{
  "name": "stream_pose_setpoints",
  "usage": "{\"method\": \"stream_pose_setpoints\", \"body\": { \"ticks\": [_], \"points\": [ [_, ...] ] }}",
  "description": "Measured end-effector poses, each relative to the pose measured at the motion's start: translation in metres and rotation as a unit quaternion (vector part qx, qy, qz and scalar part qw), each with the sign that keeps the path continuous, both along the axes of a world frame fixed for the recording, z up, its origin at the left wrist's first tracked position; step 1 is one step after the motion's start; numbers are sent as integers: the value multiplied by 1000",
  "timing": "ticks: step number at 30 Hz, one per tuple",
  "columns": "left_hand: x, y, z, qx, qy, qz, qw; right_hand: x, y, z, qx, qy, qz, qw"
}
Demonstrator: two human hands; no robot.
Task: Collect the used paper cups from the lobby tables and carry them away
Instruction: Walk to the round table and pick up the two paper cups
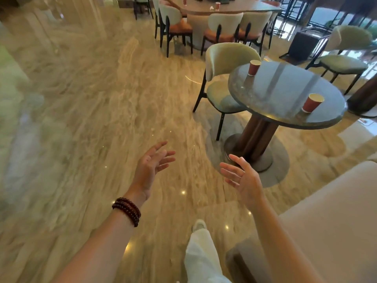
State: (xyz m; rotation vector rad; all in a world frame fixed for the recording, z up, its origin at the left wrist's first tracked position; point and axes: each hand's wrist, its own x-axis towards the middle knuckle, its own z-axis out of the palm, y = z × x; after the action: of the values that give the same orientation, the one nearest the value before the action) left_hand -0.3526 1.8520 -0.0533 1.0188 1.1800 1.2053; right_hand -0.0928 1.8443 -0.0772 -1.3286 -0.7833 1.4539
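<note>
Left hand: the left hand [152, 162] reaches out over the floor with its palm turned inward. The fingers are spread and loose, and it holds nothing.
Left wrist: a dark bead bracelet [126, 211] is wound round it in several loops.
Right hand: the right hand [242, 178] is raised alongside, its palm facing the other one. The fingers are straight and fanned, and it is empty too. The two hands are apart, with bare floor showing between them.
Floor: the polished marble floor [81, 119] glints with ceiling lights ahead of both hands.
Leg: a white trouser leg [201, 256] and a pale shoe [199, 224] show between the forearms.
Chair: a pale green chair [226, 60] is drawn up to the far-left side of the round table.
Round table: the round table [285, 92] stands on a thick dark pedestal, ahead and to the right of the right hand and well apart from it.
Cups on it: two red paper cups stand on their bases. The back cup [254, 67] is at the edge by the chair and the front cup [312, 103] is near the right rim. Neither is touched.
Long table: further back, a long table [234, 9] ringed with chairs carries the left far cup [185, 1] and the right far cup [217, 6].
Sofa: a beige sofa [326, 211] fills the lower right, just beside the right forearm.
</note>
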Motion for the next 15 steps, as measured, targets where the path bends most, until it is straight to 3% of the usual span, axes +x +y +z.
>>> {"method": "stream_pose_setpoints", "body": {
  "ticks": [15],
  "points": [
    [100, 279, 23, 14, -19, -28, 999, 104, 259, 27, 25, -44, -54, 997]
  ]
}}
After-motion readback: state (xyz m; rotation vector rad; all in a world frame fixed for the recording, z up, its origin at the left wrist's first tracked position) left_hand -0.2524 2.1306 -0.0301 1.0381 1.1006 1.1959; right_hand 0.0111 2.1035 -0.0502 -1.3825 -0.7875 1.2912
